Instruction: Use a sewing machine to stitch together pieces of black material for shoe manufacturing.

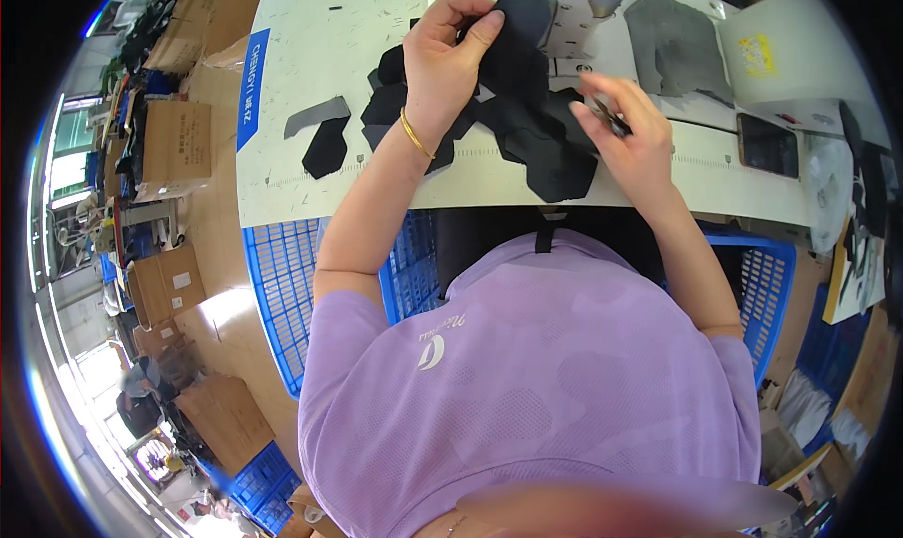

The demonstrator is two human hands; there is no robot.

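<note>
My left hand [447, 58], a gold bangle at its wrist, pinches the upper edge of a black fabric piece [517, 58] between thumb and fingers. That piece lies beside the metal plate of the sewing machine [572, 28]. Below it a pile of black fabric pieces [550, 152] spreads toward the table's near edge. To the right of the pile, my right hand [632, 143] is closed around small thread snips [613, 119], partly hidden by the fingers. More black cut pieces [384, 105] lie under and beside my left wrist.
On the white table [282, 181], a grey strip [315, 117] and a black piece [325, 149] lie at left. A grey fabric sheet [677, 49] and a phone [767, 146] are at right. Blue plastic baskets [282, 284] stand below the near edge; cardboard boxes [174, 148] line the left floor.
</note>
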